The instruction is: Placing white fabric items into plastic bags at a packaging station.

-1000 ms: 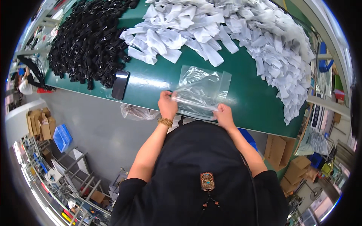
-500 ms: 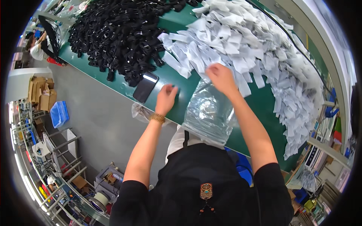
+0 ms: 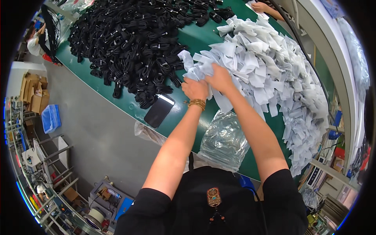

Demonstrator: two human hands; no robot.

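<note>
A big heap of white paper slips (image 3: 274, 74) covers the right half of the green table (image 3: 196, 37). My left hand (image 3: 195, 88), with a bead bracelet at the wrist, and my right hand (image 3: 220, 78) are side by side at the heap's near-left edge, both closed on a bunch of white slips (image 3: 197, 64). A stack of clear plastic bags (image 3: 227, 141) lies at the table's front edge under my forearms. A large pile of coiled black cables (image 3: 133, 43) fills the table's left side.
A dark phone (image 3: 159, 111) lies near the table's front edge, next to the cables. Another person's hand (image 3: 261, 7) rests at the far side of the table. Cardboard boxes (image 3: 34, 94), a blue bin (image 3: 51, 118) and metal racks (image 3: 51, 164) stand on the grey floor at left.
Both hands left the clear plastic bags at the table's front edge and reached forward to the white heap, where they now grip a bunch of slips. The view has tilted forward.
</note>
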